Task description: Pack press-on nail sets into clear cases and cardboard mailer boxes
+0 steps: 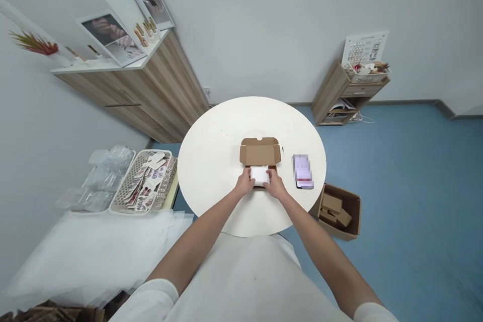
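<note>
A small brown cardboard box (260, 155) lies on the round white table (211, 161), its lid folded back away from me. Over its lower half is a white wrapped packet (259, 175), gripped at both ends. My left hand (245, 182) closes on the packet's left end, and my right hand (275, 184) on its right end. How far the packet sits inside the box I cannot tell, as my fingers cover its edges. Right of the box lies a phone (303, 171) with a blurred screen.
On the floor at right stands an open carton (354, 216) with several small brown boxes. At left are a white basket (171, 171) of printed cards, clear plastic bags (109, 171) and white foam sheets (101, 246). A wooden cabinet (166, 80) stands behind, a small shelf (328, 93) at back right.
</note>
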The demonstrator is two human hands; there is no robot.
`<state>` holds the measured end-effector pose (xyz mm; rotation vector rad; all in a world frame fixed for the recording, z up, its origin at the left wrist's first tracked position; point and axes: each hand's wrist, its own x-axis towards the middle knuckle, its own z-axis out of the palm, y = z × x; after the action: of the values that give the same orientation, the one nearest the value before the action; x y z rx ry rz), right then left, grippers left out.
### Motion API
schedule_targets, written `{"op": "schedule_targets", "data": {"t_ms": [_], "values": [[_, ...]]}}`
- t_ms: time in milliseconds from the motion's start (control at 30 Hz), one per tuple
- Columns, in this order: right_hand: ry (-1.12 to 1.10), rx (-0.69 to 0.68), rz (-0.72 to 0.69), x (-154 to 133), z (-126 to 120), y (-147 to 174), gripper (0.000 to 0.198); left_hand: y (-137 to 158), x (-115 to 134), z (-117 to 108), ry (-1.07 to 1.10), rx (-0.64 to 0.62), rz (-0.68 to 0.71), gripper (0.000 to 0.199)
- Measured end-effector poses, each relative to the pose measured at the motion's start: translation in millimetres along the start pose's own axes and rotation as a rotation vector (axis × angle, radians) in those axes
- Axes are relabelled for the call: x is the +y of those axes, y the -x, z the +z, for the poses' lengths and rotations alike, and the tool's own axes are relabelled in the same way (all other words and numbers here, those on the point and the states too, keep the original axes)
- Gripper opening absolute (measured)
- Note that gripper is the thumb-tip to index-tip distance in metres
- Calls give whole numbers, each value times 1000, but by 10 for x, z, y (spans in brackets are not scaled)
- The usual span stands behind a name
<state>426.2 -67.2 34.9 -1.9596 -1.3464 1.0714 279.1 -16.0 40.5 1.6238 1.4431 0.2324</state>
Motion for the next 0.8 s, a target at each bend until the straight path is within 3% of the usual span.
{"op": "schedule_targets", "data": {"t_ms": [167, 400, 500, 600, 700, 800], "values": [[209, -62, 33, 16, 48, -33, 43, -18, -3, 83, -323, -52, 46, 44], [314, -64, -21, -41, 142, 3, 37, 33, 63, 168, -395, -59, 114, 41], [288, -4, -124, -3, 91, 77, 38, 92, 7, 128, -348, 17, 237, 42], [213, 150, -180, 102, -26, 156, 41, 161, -122, 37, -253, 176, 340, 43], [98, 214, -22, 207, -118, 192, 45, 208, -256, -46, -132, 228, 197, 40], [-30, 112, 80, 235, -110, 196, 45, 246, -344, -77, 7, 115, 58, 33]]}}
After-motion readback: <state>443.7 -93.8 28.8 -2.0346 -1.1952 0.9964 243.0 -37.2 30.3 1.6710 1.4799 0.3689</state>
